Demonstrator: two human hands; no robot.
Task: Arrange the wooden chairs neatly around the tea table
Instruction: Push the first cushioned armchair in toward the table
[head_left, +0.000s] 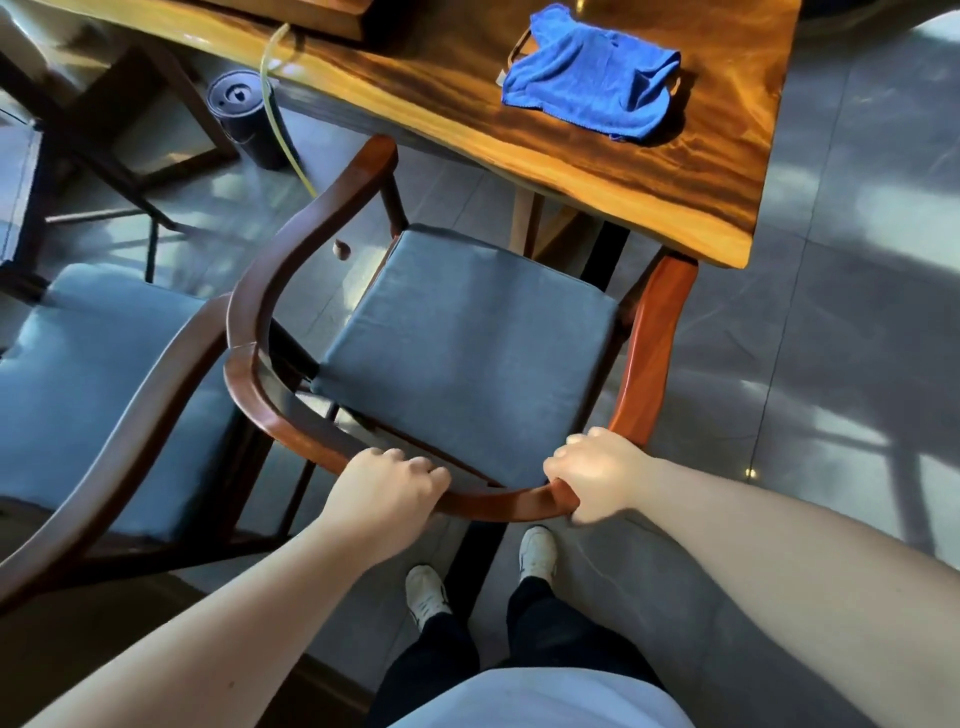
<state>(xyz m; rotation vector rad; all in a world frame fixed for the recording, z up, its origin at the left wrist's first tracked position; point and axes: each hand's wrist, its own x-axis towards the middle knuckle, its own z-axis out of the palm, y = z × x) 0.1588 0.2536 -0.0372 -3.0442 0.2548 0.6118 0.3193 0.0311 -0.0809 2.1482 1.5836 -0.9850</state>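
A wooden armchair (270, 260) with a curved reddish-brown back rail and a grey seat cushion (467, 343) stands in front of me, facing the tea table (649, 171). Its front and right arm tip sit just under the table's near edge. My left hand (387, 491) grips the back rail left of centre. My right hand (597, 475) grips the same rail at its right bend. A second wooden chair (130, 395) with a grey cushion stands close at the left, its rail almost touching the first chair.
A blue cloth (587, 83) lies on the table top. A dark cylindrical bin (249, 119) and a yellowish hose (283, 130) are on the grey tiled floor beyond the chairs. Another dark wooden chair frame (104, 150) stands at the upper left. My feet (537, 553) are behind the chair.
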